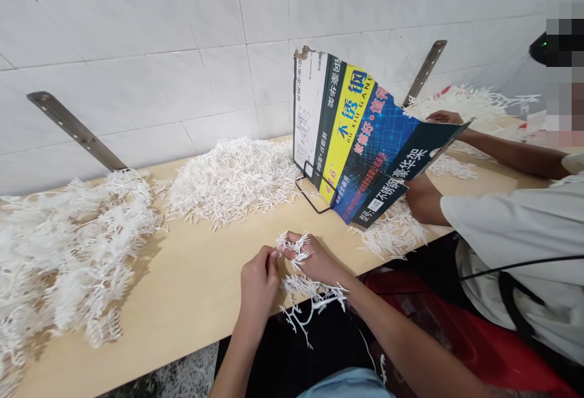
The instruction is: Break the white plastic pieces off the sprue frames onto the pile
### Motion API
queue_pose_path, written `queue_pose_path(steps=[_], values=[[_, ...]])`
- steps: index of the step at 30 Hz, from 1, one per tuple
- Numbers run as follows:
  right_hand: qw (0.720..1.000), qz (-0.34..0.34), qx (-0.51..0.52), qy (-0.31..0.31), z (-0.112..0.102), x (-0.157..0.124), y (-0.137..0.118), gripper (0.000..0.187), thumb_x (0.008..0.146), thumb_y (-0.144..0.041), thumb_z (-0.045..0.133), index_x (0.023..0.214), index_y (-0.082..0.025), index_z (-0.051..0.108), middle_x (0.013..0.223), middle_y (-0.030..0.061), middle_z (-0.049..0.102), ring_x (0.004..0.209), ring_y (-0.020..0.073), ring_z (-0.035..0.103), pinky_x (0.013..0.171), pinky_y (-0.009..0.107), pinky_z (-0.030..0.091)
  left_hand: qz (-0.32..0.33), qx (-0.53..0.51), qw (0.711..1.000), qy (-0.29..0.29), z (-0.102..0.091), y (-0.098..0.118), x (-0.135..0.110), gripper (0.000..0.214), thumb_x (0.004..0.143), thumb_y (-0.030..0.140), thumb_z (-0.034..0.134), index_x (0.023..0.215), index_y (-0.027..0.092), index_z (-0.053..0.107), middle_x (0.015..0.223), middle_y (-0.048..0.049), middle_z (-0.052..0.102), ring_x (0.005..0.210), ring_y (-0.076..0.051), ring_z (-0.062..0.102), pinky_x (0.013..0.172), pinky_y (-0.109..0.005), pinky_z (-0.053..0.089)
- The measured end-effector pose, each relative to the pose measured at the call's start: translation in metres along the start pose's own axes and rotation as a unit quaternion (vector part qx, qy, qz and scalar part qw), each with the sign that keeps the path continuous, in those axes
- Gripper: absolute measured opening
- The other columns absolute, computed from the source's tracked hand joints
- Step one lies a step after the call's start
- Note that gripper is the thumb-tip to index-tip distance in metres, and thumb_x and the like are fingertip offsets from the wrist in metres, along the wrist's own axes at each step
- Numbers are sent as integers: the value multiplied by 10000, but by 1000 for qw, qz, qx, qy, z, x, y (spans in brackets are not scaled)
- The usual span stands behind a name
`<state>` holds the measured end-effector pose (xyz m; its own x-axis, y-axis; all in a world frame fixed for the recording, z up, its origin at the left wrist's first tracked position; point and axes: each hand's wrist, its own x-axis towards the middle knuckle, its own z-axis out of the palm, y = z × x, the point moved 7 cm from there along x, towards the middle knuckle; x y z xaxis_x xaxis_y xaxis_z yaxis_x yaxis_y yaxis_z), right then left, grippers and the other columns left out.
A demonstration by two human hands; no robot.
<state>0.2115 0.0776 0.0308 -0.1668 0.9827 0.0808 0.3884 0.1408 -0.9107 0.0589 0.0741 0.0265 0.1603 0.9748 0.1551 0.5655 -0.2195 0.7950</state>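
My right hand (317,259) is closed around a few small white branched plastic sprigs (298,249), whose tips stick out past the thumb and fingers. Close against it, my left hand (259,273) pinches thumb and forefinger together at the edge of these sprigs; what lies between its fingertips is too small to make out. Below the right hand, more white sprigs (305,288) lie at the table's front edge, and some longer branched strands (298,322) hang over my dark-clothed lap.
A large pile of loose white sprigs (237,179) lies against the tiled wall. Bigger tangled white branches (86,252) cover the table's left. A printed cardboard sheet (360,136) stands in a black wire stand (314,206) at right. Beyond it, a co-worker's arms (515,154) reach over more sprigs.
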Motion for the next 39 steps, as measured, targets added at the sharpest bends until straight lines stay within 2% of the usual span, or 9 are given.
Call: queue_pose_path(steps=[5,11,14,19,26,28,32,35,39], values=[[1000,-28,-1,-9,5,-3,-2,111,888,-257,670,977,-202,708,901,12,762,784,168,666,692,229,449,-37,-74,996,-33,-1,-9,3,302,997,363,454,787,218,616,639,12,625,589,-167,567,622,-258,384],[1000,-22,-2,7,6,-3,7,149,841,-151,607,942,-214,696,907,13,777,802,181,707,702,235,468,-17,-94,993,-76,6,-7,7,277,953,278,424,732,212,578,609,10,586,565,-158,540,596,-251,372],[999,-32,-14,17,5,-4,3,201,809,-116,586,953,-224,676,899,12,765,811,186,691,718,243,472,25,-83,993,-81,10,-1,8,268,934,269,434,703,215,560,589,6,560,549,-158,515,584,-253,357],[997,-27,-55,54,0,-6,-3,102,773,-213,678,858,-224,624,763,0,695,714,175,591,643,247,427,85,-20,996,-22,10,9,6,236,888,221,461,661,222,523,635,-23,582,538,-161,483,570,-268,324],[978,40,-14,205,-25,1,15,222,918,-365,549,747,-225,524,645,19,554,608,169,465,559,285,370,40,-76,995,-44,5,0,-5,259,909,240,516,724,217,694,603,-10,635,564,-166,569,615,-266,399],[982,30,-1,185,-22,4,13,260,920,-398,582,735,-222,536,648,14,554,621,169,478,578,288,385,-5,-115,993,-22,1,-8,-4,272,942,319,533,793,214,734,636,-12,664,592,-174,594,635,-276,428],[992,29,63,110,-11,6,9,307,916,-405,627,686,-214,560,623,-9,555,602,150,478,591,282,393,-87,-207,973,57,-9,-18,19,327,950,345,535,1071,164,779,814,-67,752,760,-222,691,738,-318,517],[988,55,103,100,-10,6,14,304,904,-402,642,673,-220,563,613,-15,540,568,147,449,572,296,381,-16,-202,978,49,-12,-2,53,455,876,189,551,1295,145,724,1203,-142,751,1138,-290,692,993,-404,531],[982,61,125,126,-12,7,18,327,909,-422,610,652,-235,532,577,-23,493,531,153,421,567,315,383,75,-98,990,64,-15,19,70,538,882,152,549,1412,132,640,1555,-174,539,1483,-347,446,1229,-510,354]])
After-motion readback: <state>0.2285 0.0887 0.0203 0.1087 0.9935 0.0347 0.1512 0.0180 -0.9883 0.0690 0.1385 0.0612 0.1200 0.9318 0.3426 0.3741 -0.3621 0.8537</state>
